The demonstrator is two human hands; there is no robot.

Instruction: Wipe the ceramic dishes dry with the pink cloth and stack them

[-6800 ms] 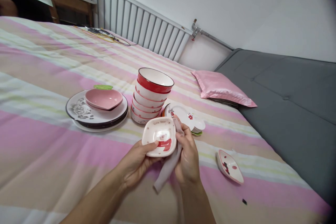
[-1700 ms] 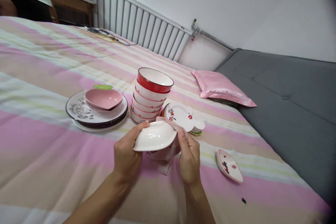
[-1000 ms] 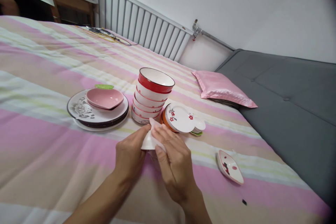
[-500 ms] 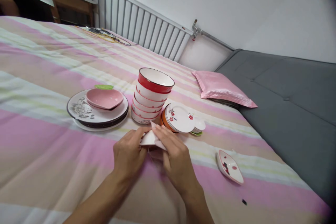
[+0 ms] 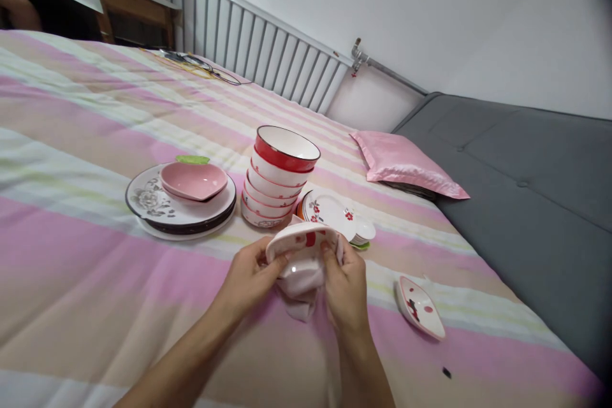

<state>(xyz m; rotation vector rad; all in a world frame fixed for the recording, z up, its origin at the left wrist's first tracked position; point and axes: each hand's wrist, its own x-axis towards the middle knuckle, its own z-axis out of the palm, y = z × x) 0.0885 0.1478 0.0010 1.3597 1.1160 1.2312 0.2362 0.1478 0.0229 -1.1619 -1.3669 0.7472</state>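
Between my hands is a white bowl (image 5: 306, 260) with red marks, tilted so that its inside faces me. My left hand (image 5: 251, 274) grips its left rim, thumb inside. On the right side my right hand (image 5: 347, 277) is closed on the bowl together with a pale pink cloth (image 5: 302, 307), which hangs below and behind it. Just beyond stands a stack of bowls (image 5: 277, 182), the top one red outside. Right of that stack lie white flowered plates (image 5: 329, 211), partly hidden by the held bowl.
Stacked plates (image 5: 148, 201) with a pink dish (image 5: 194, 180) on top are at left. A small patterned dish (image 5: 421, 307) and a black scrap (image 5: 446, 372) lie at right on the striped bedspread (image 5: 143, 319). Behind are a pink pillow (image 5: 406, 162), grey headboard (image 5: 526, 185) and cables (image 5: 201, 67).
The bowl has turned from nearly edge-on to showing its inside. Both hands have shifted right, and the cloth now hangs lower.
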